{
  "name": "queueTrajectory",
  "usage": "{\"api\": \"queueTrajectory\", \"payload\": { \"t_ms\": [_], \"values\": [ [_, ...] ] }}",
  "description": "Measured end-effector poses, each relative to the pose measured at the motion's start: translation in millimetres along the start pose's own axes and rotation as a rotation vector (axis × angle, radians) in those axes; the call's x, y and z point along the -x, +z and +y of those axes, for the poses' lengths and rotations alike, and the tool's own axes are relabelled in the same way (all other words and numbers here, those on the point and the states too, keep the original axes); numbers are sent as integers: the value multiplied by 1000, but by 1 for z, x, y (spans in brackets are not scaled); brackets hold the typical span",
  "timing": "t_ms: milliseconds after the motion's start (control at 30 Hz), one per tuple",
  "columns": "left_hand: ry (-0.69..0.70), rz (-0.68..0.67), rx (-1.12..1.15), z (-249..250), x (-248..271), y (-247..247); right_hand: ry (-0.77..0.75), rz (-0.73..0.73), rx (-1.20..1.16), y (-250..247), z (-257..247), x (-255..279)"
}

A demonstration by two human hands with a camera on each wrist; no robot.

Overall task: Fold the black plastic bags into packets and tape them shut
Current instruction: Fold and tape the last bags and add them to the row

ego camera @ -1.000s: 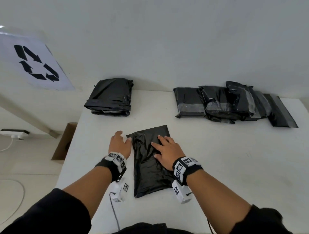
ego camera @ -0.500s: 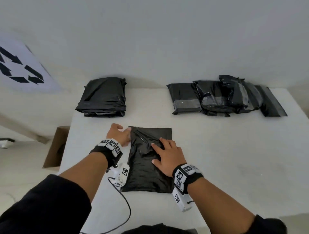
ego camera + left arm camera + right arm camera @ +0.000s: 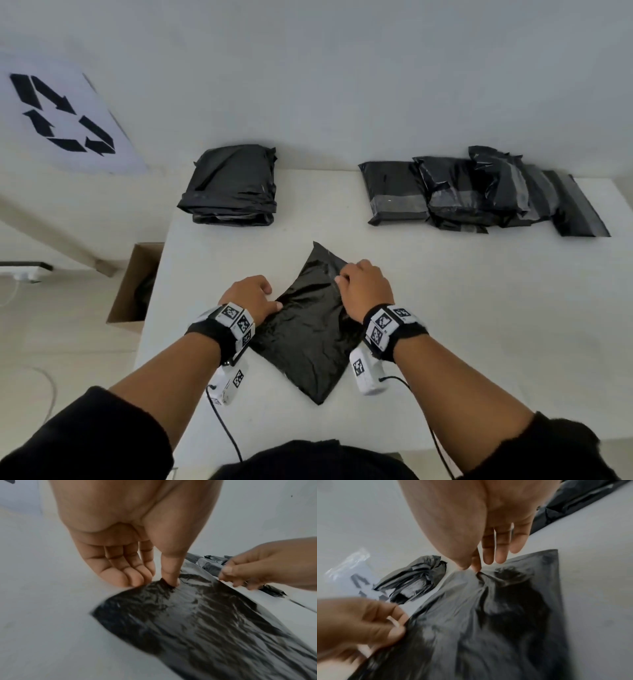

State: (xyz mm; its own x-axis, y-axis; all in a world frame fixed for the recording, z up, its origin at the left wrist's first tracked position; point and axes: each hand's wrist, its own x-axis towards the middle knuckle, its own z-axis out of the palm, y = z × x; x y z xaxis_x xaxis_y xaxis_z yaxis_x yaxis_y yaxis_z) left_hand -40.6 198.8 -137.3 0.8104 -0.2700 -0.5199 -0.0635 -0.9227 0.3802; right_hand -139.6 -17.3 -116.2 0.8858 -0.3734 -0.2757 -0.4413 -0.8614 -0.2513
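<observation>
Turned diagonal since before, black bag (image 3: 308, 329) seems pinched by both hands, left hand (image 3: 251, 298) and right hand (image 3: 364, 291).

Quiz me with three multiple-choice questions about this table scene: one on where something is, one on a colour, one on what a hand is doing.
1. Where is the cardboard box?
A. on the table
B. on the floor, left of the table
C. under the packets

2. What colour is the bag being handled?
A. black
B. white
C. blue

3. What is the right hand doing?
A. resting flat
B. pinching the bag
C. holding tape

B: the box sits beside the table.
A: the bag is black.
B: the right hand pinches its edge.
</observation>
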Motion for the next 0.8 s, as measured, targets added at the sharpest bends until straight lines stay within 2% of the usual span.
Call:
{"api": "queueTrajectory", "payload": {
  "t_ms": [67, 167, 267, 367, 467, 567, 633, 800],
  "values": [
    [25, -47, -20, -4, 6, 1, -18, -20, -47, -1, 0, -18],
    [73, -69, 17, -7, 19, 6, -13, -113, 18, -2, -5, -38],
    [77, -44, 50, -14, 29, 13, 60, -200, 31, 5, 2, -49],
    [63, 30, 62, -22, 34, 16, 124, -261, -84, 6, 18, -53],
    [49, 120, 88, -24, 36, 15, 117, -247, -151, 0, 30, -55],
    [52, 128, 111, -21, 34, 15, 114, -196, -315, -3, 34, -55],
    [68, 131, 125, -17, 34, 14, 68, -215, -381, -4, 30, -57],
    [76, 153, 145, -16, 34, 14, 29, -199, -378, -1, 18, -70]
  ]
}}
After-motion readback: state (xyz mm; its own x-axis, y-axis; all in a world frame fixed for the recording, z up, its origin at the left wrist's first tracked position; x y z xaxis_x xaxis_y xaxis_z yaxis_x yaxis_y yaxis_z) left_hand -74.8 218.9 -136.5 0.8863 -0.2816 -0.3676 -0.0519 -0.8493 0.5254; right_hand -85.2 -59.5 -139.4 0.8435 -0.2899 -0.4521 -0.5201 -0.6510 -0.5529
